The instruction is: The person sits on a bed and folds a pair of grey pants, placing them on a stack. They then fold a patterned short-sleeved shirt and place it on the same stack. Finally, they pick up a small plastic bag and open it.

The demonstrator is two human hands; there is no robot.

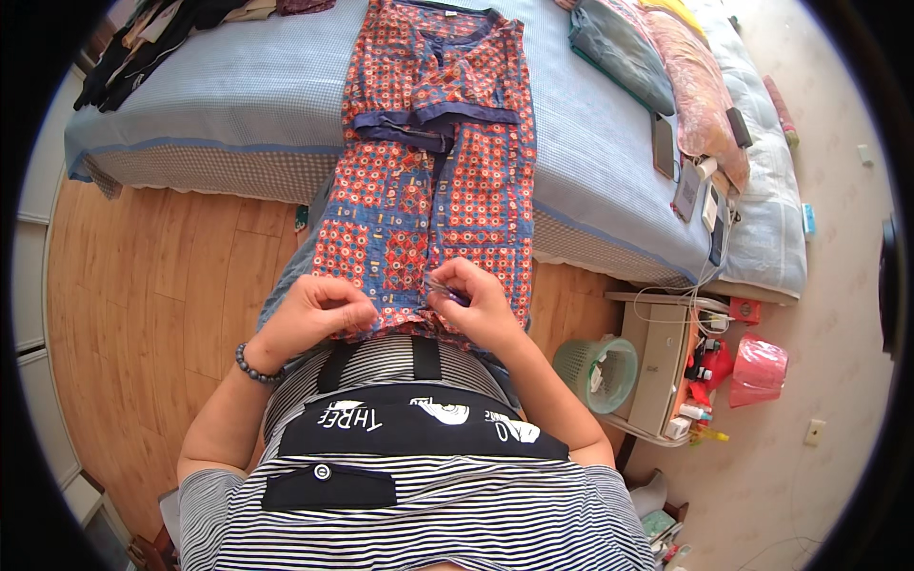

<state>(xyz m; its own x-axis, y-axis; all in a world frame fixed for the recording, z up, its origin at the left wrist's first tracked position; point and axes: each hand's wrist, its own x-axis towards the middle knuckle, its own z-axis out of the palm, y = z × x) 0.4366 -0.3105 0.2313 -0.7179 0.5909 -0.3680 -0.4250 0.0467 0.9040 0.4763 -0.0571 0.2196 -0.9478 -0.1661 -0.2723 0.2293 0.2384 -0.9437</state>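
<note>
A sleeveless red and blue patterned dress (486, 205) runs from the bed down to my lap, its dark blue belt (405, 129) lying across the waist. Above the lower left part of the dress, my left hand (324, 312) is closed with thumb and fingertips together; whatever is between them is too small to make out. My right hand (478, 306) is closed beside the front opening, near the hem. From its fingers pokes a small, dark, thin object (450, 293), mostly hidden, whose kind I cannot tell.
The bed (238, 81) carries dark clothes (143, 48) at far left, folded jeans (624, 52) and phones (663, 143) at right. On the right stand a green basket (598, 373) and a bedside cabinet (657, 366) with a pink lampshade (759, 369) and cables.
</note>
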